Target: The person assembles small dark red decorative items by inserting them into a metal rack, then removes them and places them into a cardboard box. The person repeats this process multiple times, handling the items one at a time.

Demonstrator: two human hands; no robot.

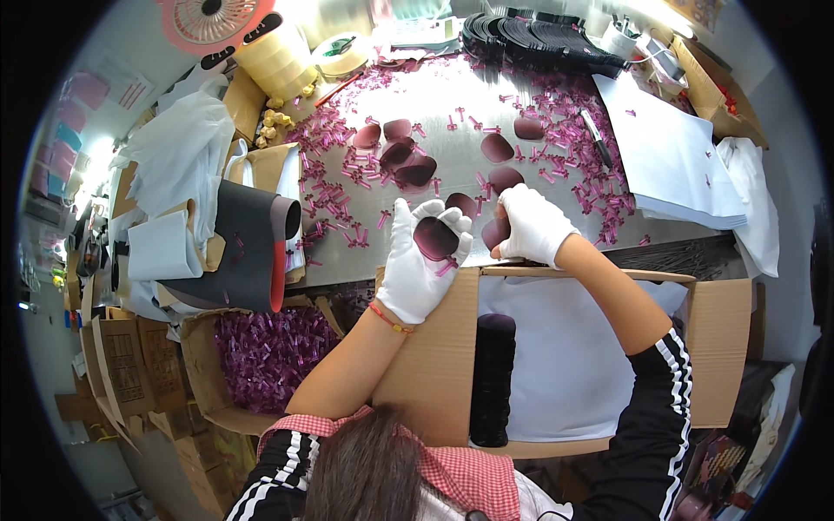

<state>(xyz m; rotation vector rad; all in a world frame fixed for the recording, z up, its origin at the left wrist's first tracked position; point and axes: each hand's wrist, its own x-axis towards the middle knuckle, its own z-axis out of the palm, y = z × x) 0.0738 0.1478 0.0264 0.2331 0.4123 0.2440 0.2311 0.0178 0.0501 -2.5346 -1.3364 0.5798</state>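
My left hand [419, 260], in a white glove, holds a dark purple lens [434, 238] in its palm at the near edge of the metal table [452, 104]. My right hand [532, 224], also gloved, grips another dark lens [495, 233] just beside it. More dark lenses lie loose on the table, such as one lens [497, 148] and a small pile [408, 165]. Pink plastic offcuts [334, 187] are scattered all over the tabletop.
An open cardboard box [712, 347] lined with white paper sits below my hands and holds a stack of dark lenses [493, 382]. A second box [269, 356] on the left is full of pink offcuts. Tape rolls [278, 56], a pink fan [213, 22], white sheets [669, 156] and black strips [539, 39] ring the table.
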